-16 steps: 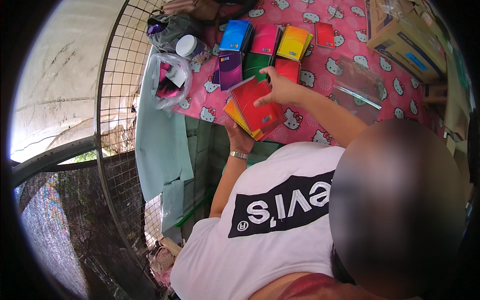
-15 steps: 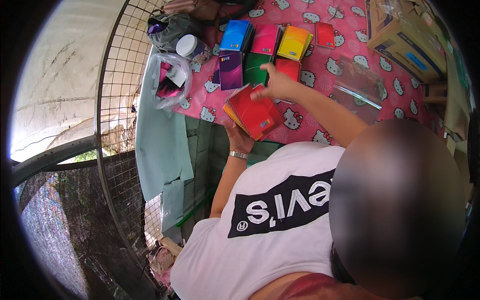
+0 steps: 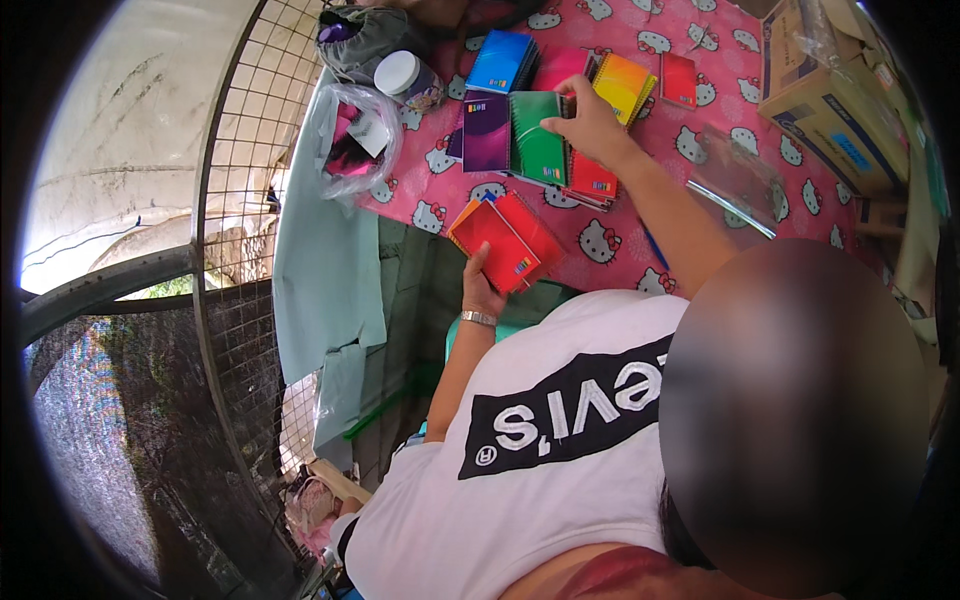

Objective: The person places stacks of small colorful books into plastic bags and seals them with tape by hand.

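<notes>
My left hand point(image 3: 482, 290) grips a small fanned stack of spiral notebooks, a red notebook point(image 3: 505, 245) on top and an orange edge showing beneath. Over the table, my right hand point(image 3: 592, 122) pinches a green spiral notebook point(image 3: 538, 138) by its upper right edge. Around it lie piles of similar notebooks: purple point(image 3: 486, 132) to its left, blue point(image 3: 500, 62) and pink point(image 3: 562, 66) behind, yellow point(image 3: 626, 86) at the back right. A red pile point(image 3: 594, 182) sits partly hidden under my right wrist.
A lone red notebook point(image 3: 679, 80) lies on the pink patterned tablecloth point(image 3: 600, 243), near a clear plastic sleeve point(image 3: 735, 180). Cardboard boxes point(image 3: 830, 110) stand at the right. On the left are a white-lidded jar point(image 3: 398, 74), a plastic bag point(image 3: 335, 185), a grey pouch point(image 3: 360, 45) and wire mesh point(image 3: 262, 90).
My right hand has moved from above the red stack to the green notebook and taken hold of its edge. The left hand still holds its stack, now slightly lower.
</notes>
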The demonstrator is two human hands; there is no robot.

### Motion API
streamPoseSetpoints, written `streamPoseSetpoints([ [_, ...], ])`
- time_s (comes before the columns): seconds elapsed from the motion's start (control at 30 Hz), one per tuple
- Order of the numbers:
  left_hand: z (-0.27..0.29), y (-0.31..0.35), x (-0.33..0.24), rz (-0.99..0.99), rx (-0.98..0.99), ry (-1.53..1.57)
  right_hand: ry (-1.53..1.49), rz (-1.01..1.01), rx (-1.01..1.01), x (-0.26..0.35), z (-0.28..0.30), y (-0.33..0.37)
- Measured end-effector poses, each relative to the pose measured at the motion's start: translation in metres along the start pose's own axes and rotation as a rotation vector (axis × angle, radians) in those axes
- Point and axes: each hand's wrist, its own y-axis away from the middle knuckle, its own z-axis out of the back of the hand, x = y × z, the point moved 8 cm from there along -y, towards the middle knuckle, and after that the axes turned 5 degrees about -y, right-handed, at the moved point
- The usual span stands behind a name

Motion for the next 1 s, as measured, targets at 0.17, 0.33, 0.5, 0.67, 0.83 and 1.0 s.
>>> streamPoseSetpoints([
  [0.17,-0.039,0.021,-0.016,-0.006,0.206,0.204,0.068,-0.276,0.618,0.030,-0.067,0.030],
  [0.33,-0.011,0.013,-0.015,-0.065,0.088,-0.076,0.166,-0.198,0.042,-0.058,-0.095,-0.028],
  [0.5,0.004,0.025,0.005,0.034,-0.002,-0.025,-0.111,-0.189,0.114,-0.038,-0.081,0.008],
  [0.67,-0.058,0.036,0.032,0.113,0.098,-0.025,0.059,0.016,0.407,-0.016,-0.018,0.118],
  [0.83,-0.107,0.024,0.077,0.341,0.351,-0.277,0.516,0.395,0.236,-0.008,0.079,0.187],
  [1.0,-0.215,0.030,0.142,0.688,0.432,-0.390,0.733,0.653,-0.101,-0.024,0.160,0.247],
])
